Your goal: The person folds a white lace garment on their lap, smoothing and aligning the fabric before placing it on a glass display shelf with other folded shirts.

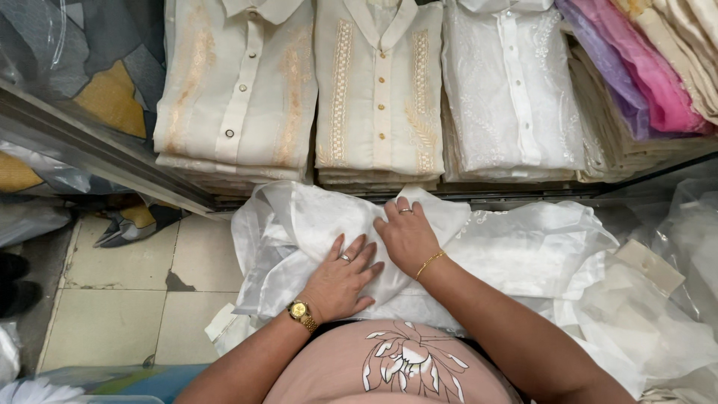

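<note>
Both hands lie flat, fingers spread, on a sheer white garment (pixel 299 224) bunched in front of the person. Left hand (pixel 342 278), with a gold watch (pixel 302 314), sits just below right hand (pixel 406 236), which wears a thin gold bracelet (pixel 429 262). Beyond the garment, folded embroidered shirts (pixel 378 90) are stacked on a shelf (pixel 523 188). Left of the garment is tiled floor (pixel 120 299).

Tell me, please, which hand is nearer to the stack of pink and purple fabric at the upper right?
The right hand. It lies flat on the sheer white garment, below and left of the pink and purple fabric; the left hand rests farther left and lower on it.
</note>
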